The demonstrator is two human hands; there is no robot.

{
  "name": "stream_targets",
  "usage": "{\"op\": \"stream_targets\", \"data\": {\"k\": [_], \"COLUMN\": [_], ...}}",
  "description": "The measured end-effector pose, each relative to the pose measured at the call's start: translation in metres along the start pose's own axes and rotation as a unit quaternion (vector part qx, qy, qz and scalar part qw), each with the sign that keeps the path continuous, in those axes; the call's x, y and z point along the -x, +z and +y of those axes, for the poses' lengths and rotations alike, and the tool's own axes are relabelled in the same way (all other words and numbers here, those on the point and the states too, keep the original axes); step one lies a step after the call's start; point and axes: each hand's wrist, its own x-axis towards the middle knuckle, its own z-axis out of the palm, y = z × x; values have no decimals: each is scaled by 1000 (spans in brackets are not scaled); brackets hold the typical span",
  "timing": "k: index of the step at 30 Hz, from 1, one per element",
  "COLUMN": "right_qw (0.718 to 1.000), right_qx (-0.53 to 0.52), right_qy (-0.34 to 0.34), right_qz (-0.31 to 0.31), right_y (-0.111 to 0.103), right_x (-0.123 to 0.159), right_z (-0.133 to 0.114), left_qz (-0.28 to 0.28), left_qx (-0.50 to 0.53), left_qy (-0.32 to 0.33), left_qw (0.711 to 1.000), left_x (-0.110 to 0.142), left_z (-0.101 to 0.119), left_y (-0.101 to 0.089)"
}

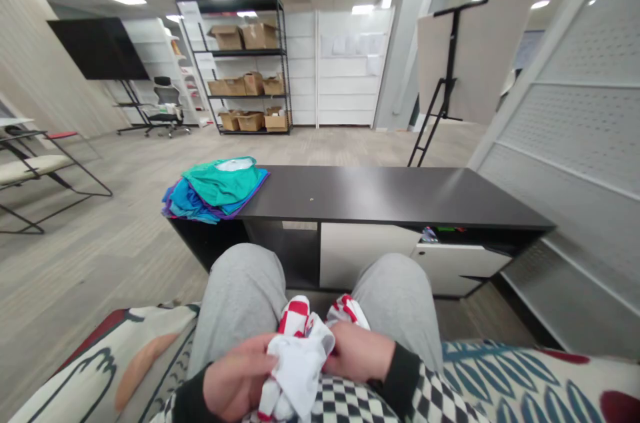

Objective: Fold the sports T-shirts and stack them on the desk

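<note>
Gripping white and red-checked cloth (299, 363)
Left hand (236, 379) and right hand (357, 353) closing on it, apparently bunching folds

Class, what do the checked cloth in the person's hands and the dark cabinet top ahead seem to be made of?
The red-and-white checked cloth looks like soft, matte cotton-type fabric: it bunches into limp folds. The cabinet top looks like laminated board, dark and smooth, with a faint sheen from the ceiling lights.
</note>
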Motion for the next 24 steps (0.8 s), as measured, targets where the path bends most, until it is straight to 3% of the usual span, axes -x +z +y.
{"op": "stream_targets", "data": {"k": [5, 10, 19, 24], "right_qw": [1000, 999, 1000, 999], "right_qx": [-15, -30, 15, 13], "right_qy": [4, -8, -19, -40], "right_qz": [-2, 19, 19, 19], "right_y": [10, 14, 18, 20], "right_x": [10, 24, 27, 25], "right_z": [-7, -11, -21, -19], "left_qz": [-35, -44, -76, -59], "left_qx": [25, -3, -55, -34], "left_qy": [45, 21, -10, -13], "left_qw": [998, 999, 996, 998], "left_x": [23, 12, 6, 6], "left_z": [-9, -11, -14, -12], "left_y": [11, 21, 17, 14]}}
